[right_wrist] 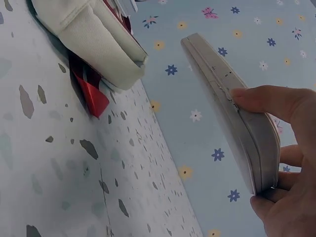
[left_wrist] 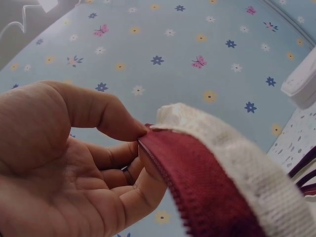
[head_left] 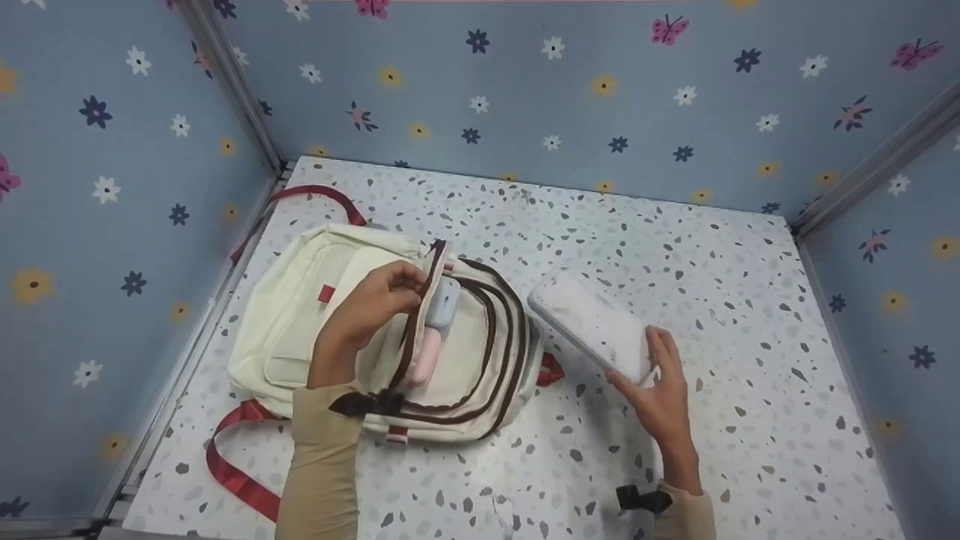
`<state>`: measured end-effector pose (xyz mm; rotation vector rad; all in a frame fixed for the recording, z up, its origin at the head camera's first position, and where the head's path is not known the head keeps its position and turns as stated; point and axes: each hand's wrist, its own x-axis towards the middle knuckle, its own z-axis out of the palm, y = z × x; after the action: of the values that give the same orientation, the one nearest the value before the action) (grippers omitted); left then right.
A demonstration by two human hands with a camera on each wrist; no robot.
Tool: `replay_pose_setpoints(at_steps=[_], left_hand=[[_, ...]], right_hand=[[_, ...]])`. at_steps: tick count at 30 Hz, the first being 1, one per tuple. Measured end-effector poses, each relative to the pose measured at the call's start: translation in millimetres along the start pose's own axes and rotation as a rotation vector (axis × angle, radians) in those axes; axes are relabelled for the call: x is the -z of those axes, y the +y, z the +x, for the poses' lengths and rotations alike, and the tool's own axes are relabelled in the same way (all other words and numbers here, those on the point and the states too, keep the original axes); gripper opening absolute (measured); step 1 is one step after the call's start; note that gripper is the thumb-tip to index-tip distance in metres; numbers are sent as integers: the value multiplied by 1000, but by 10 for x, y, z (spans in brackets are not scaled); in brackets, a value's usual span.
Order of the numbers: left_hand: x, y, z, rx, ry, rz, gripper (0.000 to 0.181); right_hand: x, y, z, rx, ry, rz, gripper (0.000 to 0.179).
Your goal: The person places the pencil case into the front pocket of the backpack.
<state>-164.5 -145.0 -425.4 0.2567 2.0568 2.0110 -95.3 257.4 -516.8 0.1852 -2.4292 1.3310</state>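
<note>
A cream backpack [head_left: 315, 300] with dark red zippers lies on the speckled table. My left hand [head_left: 375, 300] pinches the zippered edge [left_wrist: 197, 163] of its pocket between thumb and fingertips, lifting the flap so the pocket gapes. Inside it sit a pale blue case [head_left: 444, 302] and a pink case [head_left: 427, 356]. Right of the bag, my right hand [head_left: 664, 390] grips one end of a flat white case [head_left: 592, 322] with a grey side. In the right wrist view, the thumb presses on the seam along that case's side [right_wrist: 237, 113], and the other fingers wrap its end.
Red straps [head_left: 244, 480] trail from the bag's left side over the table, and a short red tab [head_left: 550, 369] sticks out at its right. Flower-patterned walls [head_left: 525, 90] enclose the speckled table [head_left: 750, 315] at the back and sides.
</note>
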Motion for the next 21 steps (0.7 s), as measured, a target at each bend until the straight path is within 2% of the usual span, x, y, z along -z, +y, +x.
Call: replay_pose_setpoints(at_steps=[6,9,11,12,21], left_hand=[[-24,41,-9,15,-4,20,23],[-21,31,-4,21,-8,17,24],[-22,29,-1,26,-7,15,24],[-11,-5,15,24,-6,11,24],[-37,-3,19,8,-9,2,23]], right_hand=[[-153,-203,-27,-26,-72,-2,84],[-256,-247,-19,-10,-122,14,85],[-329,-180,-28,1,-150,10,86],[-358,-198,-30,3,-166,9,86],[-614,-327,-36,46,-260,32,85]])
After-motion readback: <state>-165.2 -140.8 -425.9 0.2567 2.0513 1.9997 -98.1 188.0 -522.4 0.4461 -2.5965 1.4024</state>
